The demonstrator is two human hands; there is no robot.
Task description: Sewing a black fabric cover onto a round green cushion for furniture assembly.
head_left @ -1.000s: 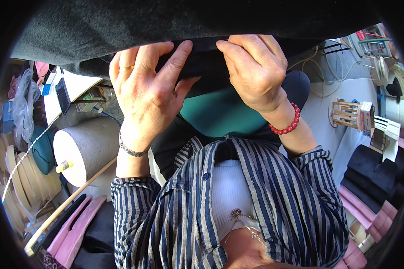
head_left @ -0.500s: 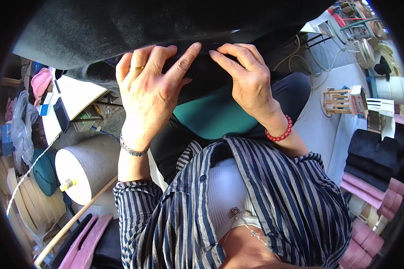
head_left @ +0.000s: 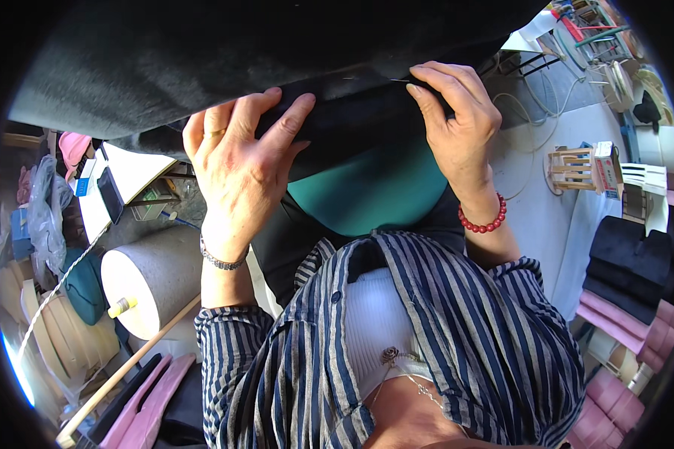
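A large piece covered in black plush fabric [head_left: 165,67] spans the top of the view, with a seam or fold along its near side. My left hand [head_left: 240,153] lies against this fabric, fingers stretched and spread, the index finger pointing along the seam. Its thumb stands apart below. To the right, my right hand [head_left: 460,108] pinches a thin, bright needle [head_left: 398,79] between thumb and index finger, its shaft pointing left toward the fabric. Any thread is too fine to make out. Under the fabric, a dark green rounded surface [head_left: 371,194] shows between my forearms.
At left stand a large grey roll [head_left: 161,269] with a pale end, a wooden stick [head_left: 127,367] and a white table [head_left: 135,172]. A small wooden stool-like frame [head_left: 577,168] is at right. Black and pink padded pieces [head_left: 625,258] are stacked at lower right.
My right hand has moved right, away from my left hand, and the needle now shows between its fingertips. My left hand has shifted slightly left and down along the fabric.
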